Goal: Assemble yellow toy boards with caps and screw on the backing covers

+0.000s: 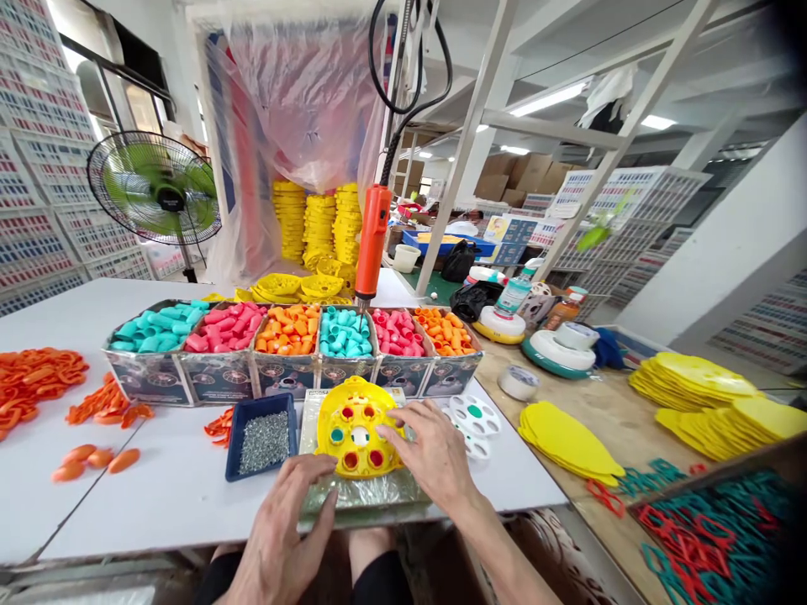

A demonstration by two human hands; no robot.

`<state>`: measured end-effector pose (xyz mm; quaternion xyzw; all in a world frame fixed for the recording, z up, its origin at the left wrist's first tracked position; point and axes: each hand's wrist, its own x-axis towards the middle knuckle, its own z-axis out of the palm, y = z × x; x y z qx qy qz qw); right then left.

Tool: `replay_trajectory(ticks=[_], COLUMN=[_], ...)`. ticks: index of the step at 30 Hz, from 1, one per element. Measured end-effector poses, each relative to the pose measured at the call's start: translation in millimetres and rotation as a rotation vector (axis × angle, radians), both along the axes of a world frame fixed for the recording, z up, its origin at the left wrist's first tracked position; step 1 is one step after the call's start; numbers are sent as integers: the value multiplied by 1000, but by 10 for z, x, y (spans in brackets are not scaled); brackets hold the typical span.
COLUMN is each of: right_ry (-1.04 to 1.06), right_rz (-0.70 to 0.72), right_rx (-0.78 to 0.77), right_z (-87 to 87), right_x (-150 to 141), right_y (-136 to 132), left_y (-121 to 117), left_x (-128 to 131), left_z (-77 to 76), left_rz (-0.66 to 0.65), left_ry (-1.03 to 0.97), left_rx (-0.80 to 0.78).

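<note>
A round yellow plastic shell (359, 393) with several holes lies on a clear-wrapped pad (378, 496) in front of me. Red and teal pieces show in its holes, and a white part sits in the centre one. My right hand (435, 445) reaches over the shell's right side, thumb and forefinger apart above it; whether they touch it I cannot tell. My left hand (287, 525) is at the shell's lower left, fingers spread and nothing in them. White plastic discs with round holes (476, 416) lie just right of the shell. A blue tray of small screws (265, 441) stands to its left.
Behind the shell, a row of cardboard bins (283, 374) holds teal, pink and orange pieces. An orange electric screwdriver (373, 239) hangs above them. Orange parts (38, 382) lie at left. Yellow sheets (567, 437) and a box of red and teal parts (725, 529) are at right.
</note>
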<state>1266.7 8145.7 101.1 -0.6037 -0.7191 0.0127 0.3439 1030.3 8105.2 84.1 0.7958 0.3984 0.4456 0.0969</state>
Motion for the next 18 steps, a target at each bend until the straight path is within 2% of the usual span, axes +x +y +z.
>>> replay_trajectory(ticks=[7, 11, 18], right_ry=[15, 147, 345], right_rz=[63, 23, 14], right_rx=[-6, 65, 86], right_z=[-67, -78, -190], right_x=[105, 141, 293], right_y=[-10, -19, -182], left_y=[54, 67, 61], left_x=[-35, -66, -130], left_z=[-33, -60, -191], left_rz=[16, 32, 133], left_ry=[13, 35, 117], left_rx=[38, 57, 48])
